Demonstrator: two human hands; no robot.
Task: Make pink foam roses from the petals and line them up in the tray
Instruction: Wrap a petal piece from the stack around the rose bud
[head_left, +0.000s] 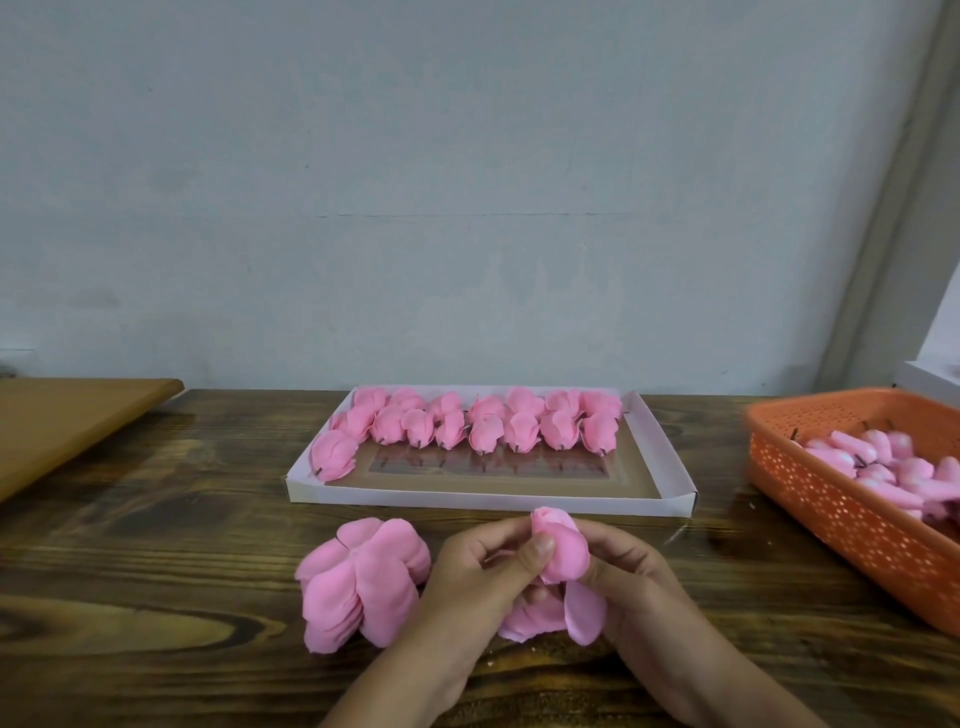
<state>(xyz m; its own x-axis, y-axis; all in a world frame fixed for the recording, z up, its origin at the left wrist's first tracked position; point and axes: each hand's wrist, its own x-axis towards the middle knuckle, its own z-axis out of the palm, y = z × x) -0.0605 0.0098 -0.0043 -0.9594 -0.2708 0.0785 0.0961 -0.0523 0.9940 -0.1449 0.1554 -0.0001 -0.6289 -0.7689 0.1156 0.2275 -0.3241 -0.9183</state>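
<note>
Two rows of finished pink roses (483, 423) fill the far half of the shallow white tray (670, 467) at frame centre; one more lies at its left end. Orange perforated basket (852, 514), right edge, holds pink buds on short dark stems. A tan board (67, 415) sits at the upper left of the dark, grainy wooden table (156, 519). A stack of soft, rounded petals (358, 582) lies just left of the hands. Left hand (467, 577) and right hand (623, 577) both pinch a half-wrapped rose (558, 545), loose petals hanging below.
</note>
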